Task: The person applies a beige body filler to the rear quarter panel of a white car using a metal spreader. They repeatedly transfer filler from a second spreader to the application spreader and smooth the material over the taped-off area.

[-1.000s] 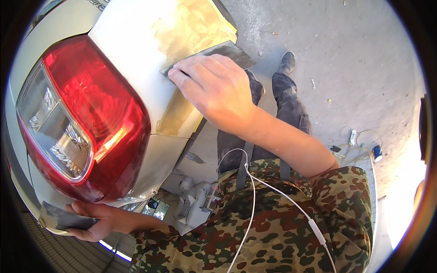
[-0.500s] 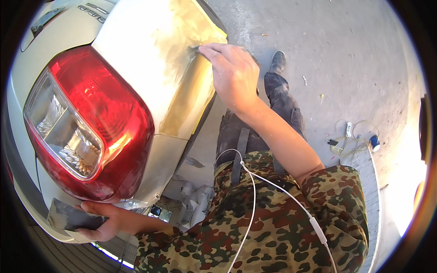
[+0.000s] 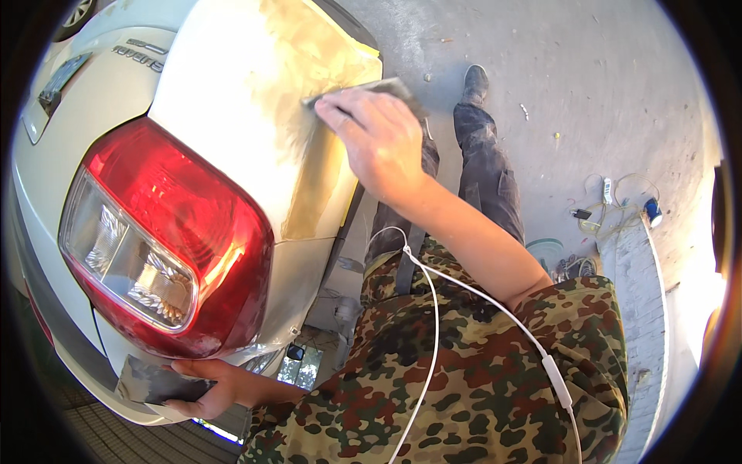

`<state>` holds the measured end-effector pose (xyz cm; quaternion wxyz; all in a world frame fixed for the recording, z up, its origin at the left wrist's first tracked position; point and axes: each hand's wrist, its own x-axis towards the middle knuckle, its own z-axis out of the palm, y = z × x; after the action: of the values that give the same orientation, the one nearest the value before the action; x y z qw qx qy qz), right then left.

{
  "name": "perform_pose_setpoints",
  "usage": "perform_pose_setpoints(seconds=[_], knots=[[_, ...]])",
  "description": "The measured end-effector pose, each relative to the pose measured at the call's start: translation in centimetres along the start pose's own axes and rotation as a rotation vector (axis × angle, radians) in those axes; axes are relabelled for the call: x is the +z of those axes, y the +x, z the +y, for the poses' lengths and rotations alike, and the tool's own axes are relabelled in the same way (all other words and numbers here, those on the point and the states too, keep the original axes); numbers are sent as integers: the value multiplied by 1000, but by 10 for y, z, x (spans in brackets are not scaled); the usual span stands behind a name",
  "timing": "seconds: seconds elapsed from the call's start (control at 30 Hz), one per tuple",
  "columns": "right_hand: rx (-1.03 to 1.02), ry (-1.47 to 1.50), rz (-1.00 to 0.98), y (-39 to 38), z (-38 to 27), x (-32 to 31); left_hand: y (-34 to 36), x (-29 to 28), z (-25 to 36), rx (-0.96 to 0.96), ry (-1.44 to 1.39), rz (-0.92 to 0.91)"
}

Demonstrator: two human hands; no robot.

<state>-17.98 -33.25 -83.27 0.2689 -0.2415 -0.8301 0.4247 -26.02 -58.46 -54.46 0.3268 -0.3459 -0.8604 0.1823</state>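
Note:
My right hand point(image 3: 376, 143) is closed round a thin grey scraper point(image 3: 396, 88), its edge at the car's pale rear corner panel point(image 3: 216, 85). Tan filler point(image 3: 313, 189) is smeared over that panel, with a strip of yellow tape point(image 3: 349, 199) along its outer edge. Low on the left, my left hand point(image 3: 212, 388) grips a flat, dark grey plate point(image 3: 157, 382) streaked with lighter residue, just below the red and clear tail light point(image 3: 174, 193). The fingertips of my right hand partly cover the scraper.
Grey concrete floor point(image 3: 572, 69) lies to the right of the car, and my shoe point(image 3: 476, 83) stands on it. Cables and a blue roll-shaped object point(image 3: 653, 211) lie by a pale ledge point(image 3: 638, 309). A white cord point(image 3: 434, 325) hangs down my camouflage shirt.
My right hand has shifted slightly left and down, and more of the scraper's flat face shows. The view has moved, so the tail light and left hand sit lower and farther right.

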Motion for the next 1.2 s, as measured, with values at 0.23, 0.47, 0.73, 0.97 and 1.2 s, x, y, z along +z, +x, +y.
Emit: perform_pose_setpoints(seconds=[0.23, 0.47, 0.73, 0.97, 1.2], knots=[[-55, 83, -65, -15, -39, -4, 1, 1, -9, 35, -68, 8], [40, -7, 9, 4, 17, 2, -2, 2, -18, 49, -62, 61], [-66, 107, -33, -21, -49, 0, -2, -1, -20, 84, -10, 57], [112, 37, 141, -8, 10, 2, 4, 2, -12, 72, -33, 53], [18, 117, 46, -25, -35, 1, -1, 2, -17, -20, -171, 115]])
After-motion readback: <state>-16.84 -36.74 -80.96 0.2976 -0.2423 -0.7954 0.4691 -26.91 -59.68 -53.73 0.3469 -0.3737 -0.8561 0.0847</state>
